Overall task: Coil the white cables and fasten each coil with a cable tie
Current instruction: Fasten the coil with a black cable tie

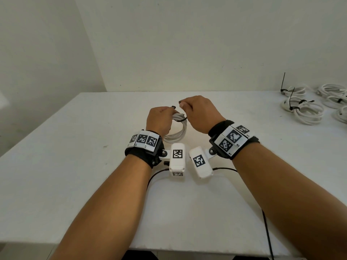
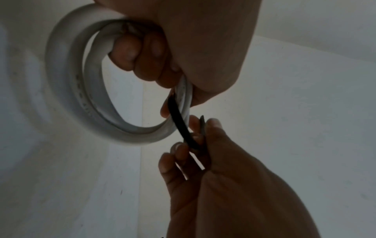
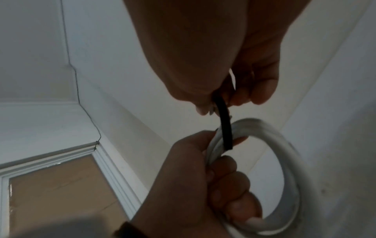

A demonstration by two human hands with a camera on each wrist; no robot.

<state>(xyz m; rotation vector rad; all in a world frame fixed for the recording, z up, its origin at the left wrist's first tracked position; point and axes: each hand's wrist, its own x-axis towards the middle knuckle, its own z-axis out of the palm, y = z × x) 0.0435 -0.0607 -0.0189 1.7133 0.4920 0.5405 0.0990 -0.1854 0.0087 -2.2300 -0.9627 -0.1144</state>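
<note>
A coil of white cable stands upright above the middle of the white table. My left hand grips its top, fingers curled through the loop; the left wrist view shows the coil and those fingers. A black cable tie loops under the gripped strands. My right hand pinches the tie just right of the coil. The tie runs from the cable to the right hand. The right wrist view shows the tie, the coil, the pinching fingers and the left hand.
Several white coils fastened with black ties lie at the table's far right. A black cord from the wrist cameras trails over the near edge. Walls stand behind and to the left.
</note>
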